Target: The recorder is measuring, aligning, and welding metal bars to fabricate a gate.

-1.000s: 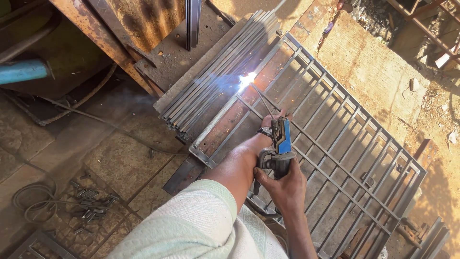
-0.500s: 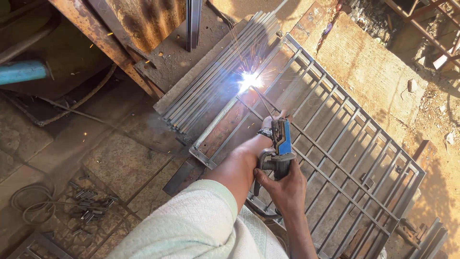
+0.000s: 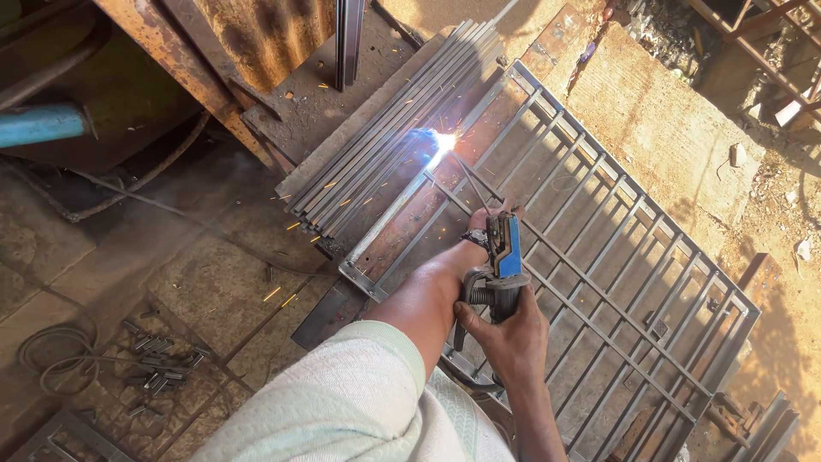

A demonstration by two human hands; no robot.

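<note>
My right hand (image 3: 506,332) is wrapped around the handle of a blue electrode holder (image 3: 504,246). My left hand (image 3: 479,228) rests against the top of the holder, its fingers mostly hidden behind it. A thin welding rod (image 3: 469,183) runs from the holder up to a bright arc (image 3: 442,141) at the near corner of a grey metal grille (image 3: 616,257) lying flat. Orange sparks fly left from the arc over a stack of metal bars (image 3: 385,128). A pale green sleeve covers my left upper arm.
A blue pipe (image 3: 38,124) juts in at the left. A coiled cable (image 3: 50,355) and several short metal pieces (image 3: 158,359) lie on the paved floor. A rusty sheet (image 3: 265,34) leans at the top. Sandy ground (image 3: 676,120) lies beyond the grille.
The arc stays at the same corner of the grille. More sparks now scatter to the left. Both hands keep their hold with hardly any movement.
</note>
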